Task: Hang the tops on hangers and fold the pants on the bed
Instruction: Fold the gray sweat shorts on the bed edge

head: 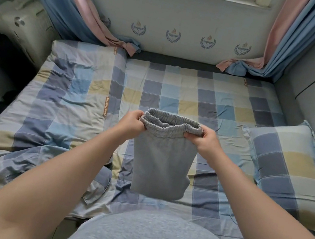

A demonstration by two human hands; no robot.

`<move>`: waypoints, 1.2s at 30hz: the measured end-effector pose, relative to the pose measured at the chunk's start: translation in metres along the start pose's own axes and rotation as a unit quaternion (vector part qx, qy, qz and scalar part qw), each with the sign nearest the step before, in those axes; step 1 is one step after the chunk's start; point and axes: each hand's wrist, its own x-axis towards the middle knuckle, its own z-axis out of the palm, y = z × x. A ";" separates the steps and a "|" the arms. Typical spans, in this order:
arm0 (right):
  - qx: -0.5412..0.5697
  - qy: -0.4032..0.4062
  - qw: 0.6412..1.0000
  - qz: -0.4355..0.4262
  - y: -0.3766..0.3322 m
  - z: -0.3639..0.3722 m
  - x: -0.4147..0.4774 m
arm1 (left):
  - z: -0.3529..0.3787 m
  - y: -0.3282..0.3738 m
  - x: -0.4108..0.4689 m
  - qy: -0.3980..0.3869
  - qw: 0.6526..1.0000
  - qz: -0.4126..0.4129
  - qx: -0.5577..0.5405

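The soft grey jersey pants with a gathered elastic waistband [162, 162] hang in the air over the middle of the bed with the blue, grey and yellow checked sheet [178, 93]. They are already doubled into a short panel, and its lower edge seems not to touch the sheet. The cloth looks light and limp, not slippery. I judge that it will sag and lose its fold if it is held by one corner only, so the thick waistband, taken at both ends, is the good place to grip. The left hand [130, 123] pinches the waistband at its 9 o'clock end, with the fingers curled close around the gathered edge. The right hand [205, 142] grips the 3 o'clock end in the same way. A checked pillow [291, 164] lies at 3 o'clock from the pants, and a rumpled checked duvet [60, 102] lies at 9 o'clock.
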 end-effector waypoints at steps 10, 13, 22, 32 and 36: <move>-0.027 0.064 0.990 -0.119 -0.037 -0.018 0.007 | -0.013 0.051 0.003 0.054 0.988 0.145 0.025; -0.069 0.072 0.991 -0.093 -0.012 -0.014 0.004 | -0.005 0.028 -0.001 0.040 0.989 0.127 0.070; -0.311 -0.008 0.949 0.053 0.172 0.042 -0.025 | 0.070 -0.151 -0.005 -0.080 0.972 -0.032 0.219; -0.347 -0.178 0.873 0.292 0.393 0.116 -0.117 | 0.172 -0.392 -0.068 -0.298 0.894 -0.179 0.283; -0.311 -0.256 0.837 0.371 0.420 0.123 -0.136 | 0.181 -0.412 -0.080 -0.373 0.861 -0.211 0.273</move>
